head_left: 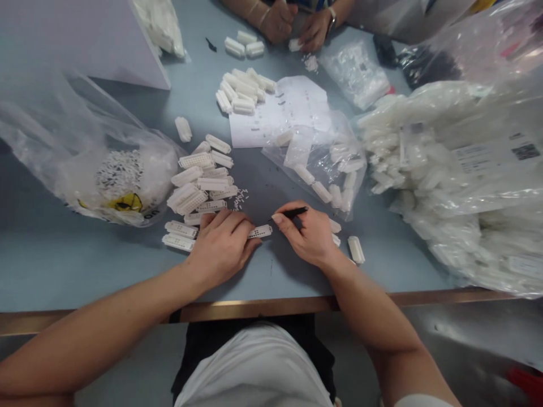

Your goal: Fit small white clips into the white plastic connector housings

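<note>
My left hand (224, 240) is closed on a white plastic connector housing (260, 231) with rows of small holes, pressing it near the table surface. In my right hand (309, 234) is a thin black pen-like tool (296, 212), its fine tip pointing left, close to the right end of the housing. Small white pins (240, 199) lie scattered just beyond my left hand. A pile of similar white housings (199, 183) sits beyond and to the left of that hand. A few more pieces lie partly hidden behind my right wrist, with one housing (356, 250) to its right.
A clear bag of small white pieces (121, 172) stands at left. Beyond my hands are an open bag of housings (322, 164), a paper sheet (292, 104) and another pile (244, 90). Large bags (458, 164) fill the right. Across the table, a co-worker's hands (314, 31) handle a white piece.
</note>
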`<state>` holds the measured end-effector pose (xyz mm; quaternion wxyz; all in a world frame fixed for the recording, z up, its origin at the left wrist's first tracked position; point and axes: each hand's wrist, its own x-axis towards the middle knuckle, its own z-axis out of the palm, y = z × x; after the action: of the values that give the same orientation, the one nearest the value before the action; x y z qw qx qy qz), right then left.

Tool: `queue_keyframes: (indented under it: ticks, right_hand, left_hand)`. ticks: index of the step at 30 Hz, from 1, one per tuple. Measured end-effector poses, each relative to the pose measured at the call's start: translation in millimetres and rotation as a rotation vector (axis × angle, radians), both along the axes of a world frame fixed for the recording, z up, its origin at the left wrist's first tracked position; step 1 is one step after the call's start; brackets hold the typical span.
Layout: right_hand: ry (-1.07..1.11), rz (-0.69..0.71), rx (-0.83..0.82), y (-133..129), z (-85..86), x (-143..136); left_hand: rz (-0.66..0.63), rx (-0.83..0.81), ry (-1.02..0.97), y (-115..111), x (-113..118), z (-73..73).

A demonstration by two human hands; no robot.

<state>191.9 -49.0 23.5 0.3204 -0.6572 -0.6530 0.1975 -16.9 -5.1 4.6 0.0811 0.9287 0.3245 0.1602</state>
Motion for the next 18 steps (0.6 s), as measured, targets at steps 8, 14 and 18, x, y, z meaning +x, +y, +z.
queue_keyframes:
  ticks: [8,14,18]
  right_hand:
    - [-0.004,0.005,0.011,-0.8,1.7,-0.1]
    - [-0.006,0.016,-0.012,-1.7,1.9,0.0]
    - [-0.012,0.011,0.001,-1.5,1.3,-0.1]
  left_hand:
    - [0.009,0.011,-0.008,0.7,-0.1,-0.2]
    - [0.008,0.015,-0.001,1.0,-0.3,0.0]
    - [-0.012,0.030,-0.001,-0.5,0.1,-0.1]
